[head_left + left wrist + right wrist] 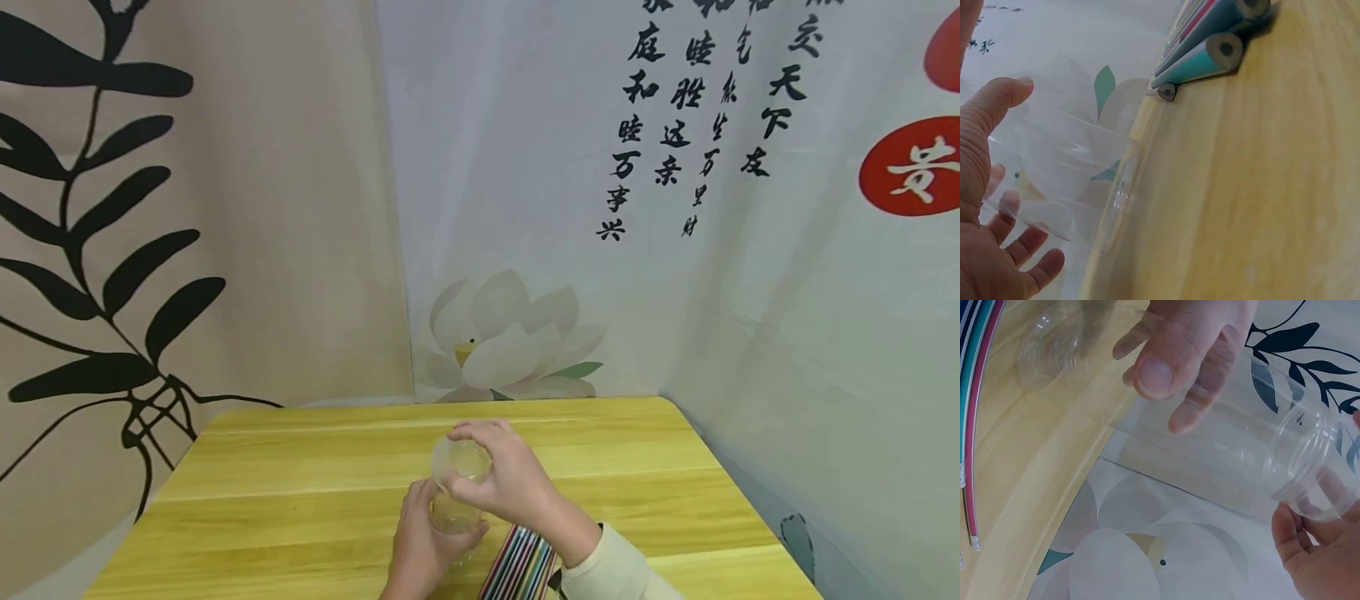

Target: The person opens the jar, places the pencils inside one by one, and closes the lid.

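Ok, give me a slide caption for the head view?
Left hand and right hand around a clear jar at a wooden table, multicoloured pencils nearby.

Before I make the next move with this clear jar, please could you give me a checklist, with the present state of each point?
1. Left hand around the body of the clear jar: ok.
2. Right hand at the jar's top end: ok.
3. No pencils inside the jar: ok.
4. Pencils apart from the jar: ok, bare table shows between them.
5. Right sleeve not touching the pencils: cannot tell; it appears close to them in the head view.
6. Jar open or covered at the top: cannot tell; fingers hide part.
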{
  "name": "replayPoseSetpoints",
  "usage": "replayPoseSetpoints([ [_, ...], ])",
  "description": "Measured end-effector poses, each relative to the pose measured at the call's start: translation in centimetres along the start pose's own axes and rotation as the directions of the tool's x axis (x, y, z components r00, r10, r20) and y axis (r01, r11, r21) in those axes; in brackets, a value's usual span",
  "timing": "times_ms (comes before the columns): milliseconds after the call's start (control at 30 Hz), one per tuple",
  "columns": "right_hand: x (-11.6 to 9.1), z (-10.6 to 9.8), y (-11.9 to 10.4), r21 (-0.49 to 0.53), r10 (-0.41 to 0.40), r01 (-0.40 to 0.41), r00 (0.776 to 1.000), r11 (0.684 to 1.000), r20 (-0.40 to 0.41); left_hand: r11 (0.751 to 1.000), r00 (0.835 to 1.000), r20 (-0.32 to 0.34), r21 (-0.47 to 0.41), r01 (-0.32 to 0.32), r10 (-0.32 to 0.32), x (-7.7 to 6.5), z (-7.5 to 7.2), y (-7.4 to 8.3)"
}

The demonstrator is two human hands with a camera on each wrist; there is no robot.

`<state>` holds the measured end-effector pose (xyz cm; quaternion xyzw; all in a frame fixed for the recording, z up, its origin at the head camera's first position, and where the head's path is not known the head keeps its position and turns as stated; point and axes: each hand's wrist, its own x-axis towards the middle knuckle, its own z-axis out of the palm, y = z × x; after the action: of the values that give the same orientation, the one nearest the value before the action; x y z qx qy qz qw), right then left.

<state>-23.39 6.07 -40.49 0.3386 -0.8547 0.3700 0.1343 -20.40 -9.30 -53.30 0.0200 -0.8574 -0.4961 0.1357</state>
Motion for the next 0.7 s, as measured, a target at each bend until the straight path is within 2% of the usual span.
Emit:
replayPoseSetpoints([
  [167, 0.0, -0.5, 0.4, 0.076, 0.073, -0.069, 0.996, 0.995, -0.052, 0.999, 0.999, 0.018, -0.021, 0.036, -0.036, -0.1, -0.1, 0.3],
  [333, -0.1, -0.4, 0.9, 0.104, 0.106, -0.102, 0.994, 0.989, -0.033, 0.996, 0.996, 0.031, -0.041, 0.081, -0.080, -0.1, -0.2, 0.1],
  [700, -0.5, -0.6, 2.1, 0.139, 0.178, -0.176, 0.984, 0.975, -0.004, 0.996, 0.998, 0.016, -0.051, 0.068, -0.068, 0.0, 0.0, -0.1],
])
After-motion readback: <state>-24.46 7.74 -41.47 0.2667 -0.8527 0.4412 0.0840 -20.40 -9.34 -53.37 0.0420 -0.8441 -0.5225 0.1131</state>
